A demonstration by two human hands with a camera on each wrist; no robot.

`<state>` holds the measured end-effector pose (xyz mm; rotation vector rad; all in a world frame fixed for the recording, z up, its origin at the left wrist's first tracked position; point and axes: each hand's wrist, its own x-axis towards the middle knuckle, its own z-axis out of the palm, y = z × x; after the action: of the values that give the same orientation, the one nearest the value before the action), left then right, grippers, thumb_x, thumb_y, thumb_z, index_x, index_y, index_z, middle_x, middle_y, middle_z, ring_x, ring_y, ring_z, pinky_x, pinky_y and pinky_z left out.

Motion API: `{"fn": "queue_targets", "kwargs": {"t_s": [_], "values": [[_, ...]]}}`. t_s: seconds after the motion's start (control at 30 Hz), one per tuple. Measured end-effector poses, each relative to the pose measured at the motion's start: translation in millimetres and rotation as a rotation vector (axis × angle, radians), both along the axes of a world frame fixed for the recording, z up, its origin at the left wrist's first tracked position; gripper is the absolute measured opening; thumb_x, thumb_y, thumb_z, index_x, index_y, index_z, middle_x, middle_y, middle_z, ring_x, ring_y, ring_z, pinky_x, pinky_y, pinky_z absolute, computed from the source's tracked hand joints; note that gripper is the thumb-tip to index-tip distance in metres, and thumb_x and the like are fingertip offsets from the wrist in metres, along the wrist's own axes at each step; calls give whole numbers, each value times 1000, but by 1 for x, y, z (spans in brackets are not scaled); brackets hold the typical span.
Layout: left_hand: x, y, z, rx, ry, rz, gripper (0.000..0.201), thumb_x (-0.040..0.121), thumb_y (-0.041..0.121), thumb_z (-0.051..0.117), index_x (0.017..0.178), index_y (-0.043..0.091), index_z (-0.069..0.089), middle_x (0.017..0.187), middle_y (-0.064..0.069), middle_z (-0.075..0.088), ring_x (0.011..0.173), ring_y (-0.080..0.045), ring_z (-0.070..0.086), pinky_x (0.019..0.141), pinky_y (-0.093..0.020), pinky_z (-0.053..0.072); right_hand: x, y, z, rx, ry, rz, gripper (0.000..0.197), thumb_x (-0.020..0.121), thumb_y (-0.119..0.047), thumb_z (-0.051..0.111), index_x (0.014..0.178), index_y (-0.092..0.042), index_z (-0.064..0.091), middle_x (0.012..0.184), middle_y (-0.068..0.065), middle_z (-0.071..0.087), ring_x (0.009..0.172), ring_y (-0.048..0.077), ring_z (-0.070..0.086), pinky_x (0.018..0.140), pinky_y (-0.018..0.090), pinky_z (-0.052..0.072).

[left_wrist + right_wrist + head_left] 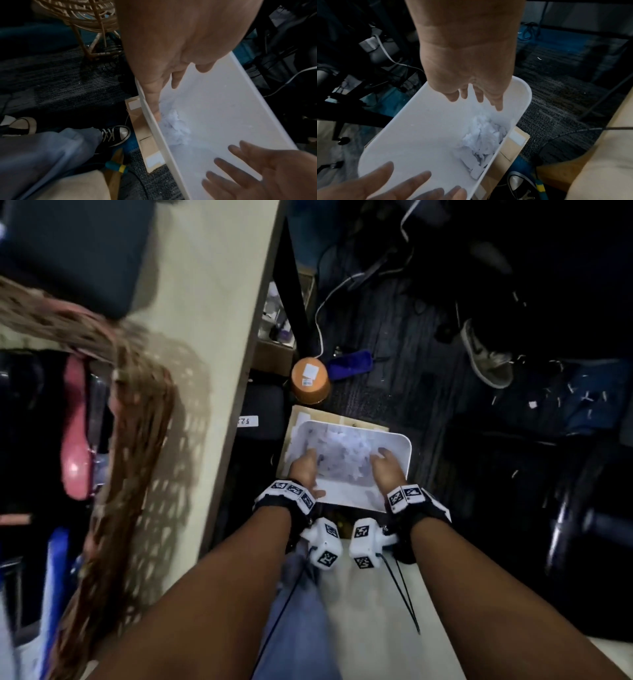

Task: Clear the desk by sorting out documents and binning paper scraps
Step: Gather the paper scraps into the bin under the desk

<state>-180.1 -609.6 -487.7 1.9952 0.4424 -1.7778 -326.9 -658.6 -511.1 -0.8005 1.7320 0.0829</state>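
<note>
A white plastic bin (407, 445) stands on the floor beside the desk, on a flat piece of cardboard (295, 419). Torn white paper scraps (346, 446) lie piled inside it, also seen as scraps (175, 129) and scraps (484, 139) against one long wall. My left hand (305, 469) hovers over the bin's left side, fingers straight and spread, holding nothing. My right hand (385, 469) hangs over the right side, likewise open and empty. In the left wrist view the left hand (171, 70) points down along the bin wall (223, 108). The right hand (471, 93) spreads above the bin rim (529, 94).
The beige desk top (212, 302) runs along the left. Behind the bin are an orange cup (311, 380), a blue cloth (349, 364) and loose cables (320, 313). Another person's shoe (486, 354) and small white scraps (532, 405) lie on dark carpet. A wicker basket (82, 13) stands nearby.
</note>
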Motion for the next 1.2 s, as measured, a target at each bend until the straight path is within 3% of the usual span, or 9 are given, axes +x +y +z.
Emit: {"fn": "queue_targets", "kwargs": {"t_s": [0.17,0.33,0.47,0.53,0.63,0.77,0.93,1.07,1.2], "values": [[1,-7,56,-33,-49,-53,65,95,59,39,141,13,43,140,-12,45,121,-38,48,76,-45,53,11,0,40,-35,-58,69,32,84,-34,52,109,-21,67,119,10,62,103,32,60,85,37,50],[8,-13,152,-269,-34,-192,42,98,40,47,120,5,59,113,-16,62,87,-28,58,81,-43,54,44,-5,162,-158,-162,273,22,92,-11,49,79,-22,62,92,10,65,77,26,60,63,36,49],[16,5,249,-436,-28,-279,20,98,27,49,87,11,56,79,-6,54,67,-22,53,65,-32,47,52,1,252,-363,-148,601,20,73,-31,54,91,-30,63,97,5,72,88,24,68,79,43,55],[25,29,299,-559,-53,-344,17,100,25,46,96,10,54,85,-6,53,75,-25,56,61,-30,47,66,14,306,-441,-140,728,28,70,-28,55,98,-28,63,91,2,70,84,20,66,78,38,56],[58,81,359,-685,-61,-313,26,102,30,41,118,11,49,102,-11,52,76,-29,61,60,-31,49,102,48,371,-532,-158,894,24,82,-8,59,101,-22,64,80,-9,63,73,3,58,59,7,43],[132,180,407,-799,-300,-317,16,100,25,47,106,13,54,97,-14,61,74,-31,65,59,-34,51,173,117,412,-743,-319,1208,22,83,-13,61,104,-15,64,86,2,67,80,14,62,61,11,41],[218,325,408,-623,-759,-401,27,98,32,49,108,10,62,97,-5,67,83,-24,68,68,-35,54,252,218,428,-826,-457,1627,21,92,-13,59,113,-13,61,86,8,69,76,22,62,64,26,38],[247,442,370,-402,-889,-314,23,98,29,51,109,12,61,115,-9,64,104,-27,60,90,-38,50,292,287,397,-715,-375,1970,35,93,-18,59,127,-16,52,118,9,55,104,24,56,94,39,44],[247,534,329,-190,-1036,-230,18,95,24,54,109,16,61,123,-9,53,116,-30,48,98,-41,43,317,340,365,-747,-281,2079,50,90,-25,62,137,-20,46,139,14,36,126,35,40,101,42,39]]}}
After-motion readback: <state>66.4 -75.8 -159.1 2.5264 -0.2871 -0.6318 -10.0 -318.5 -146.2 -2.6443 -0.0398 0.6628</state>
